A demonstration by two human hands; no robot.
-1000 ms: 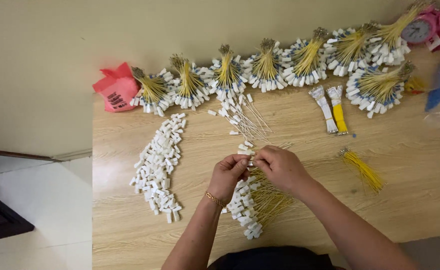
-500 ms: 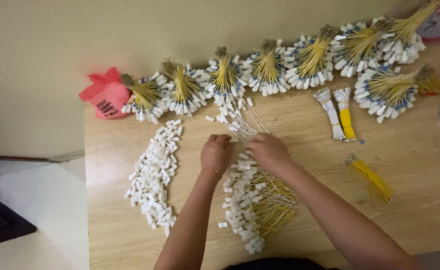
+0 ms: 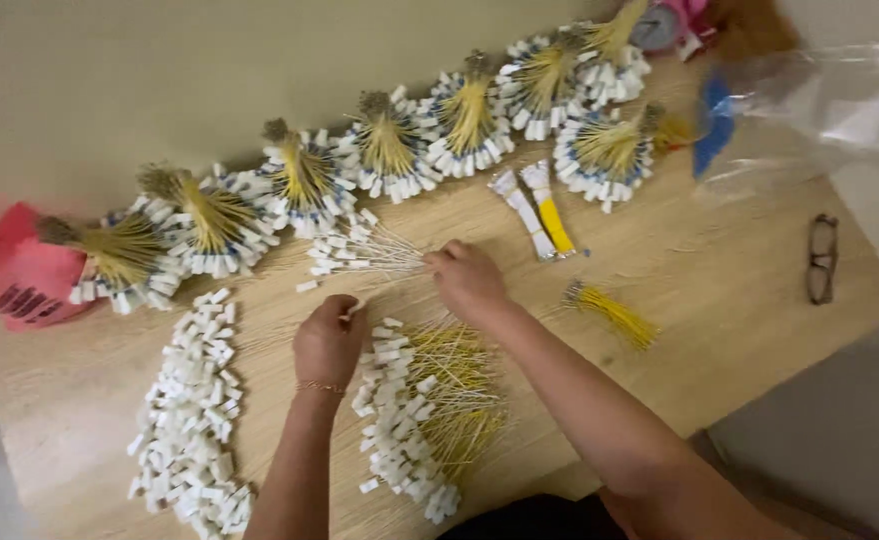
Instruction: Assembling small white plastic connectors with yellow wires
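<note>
From the head view, the right hand (image 3: 467,282) reached to a small fan of thin wires with white tags (image 3: 359,252) lying on the wooden counter (image 3: 719,300), its fingers pinched closed on the gathered wire ends at the right of that fan. The left hand (image 3: 327,340) lay just below, its fingers curled shut around what looked like one thin wire, though the grip itself was too small to read with certainty. Between the forearms lay a loose heap of yellow wires with white tags (image 3: 429,400), and to the left a long pile of white tags (image 3: 194,400). Along the wall ran a row of tied bundles (image 3: 389,150), yellow stems gathered at the middle and tags splayed outward. A pink bag (image 3: 14,280) sat at the left end, two narrow packets (image 3: 537,210) and a small sheaf of yellow wires (image 3: 609,312) lay to the right, with a pair of glasses (image 3: 821,258) farther off and a clear plastic bag (image 3: 819,100) in the corner. The wires seemed very light, springy and prone to tangling; they were best taken by the bare ends, held together so the tags hung free.
</note>
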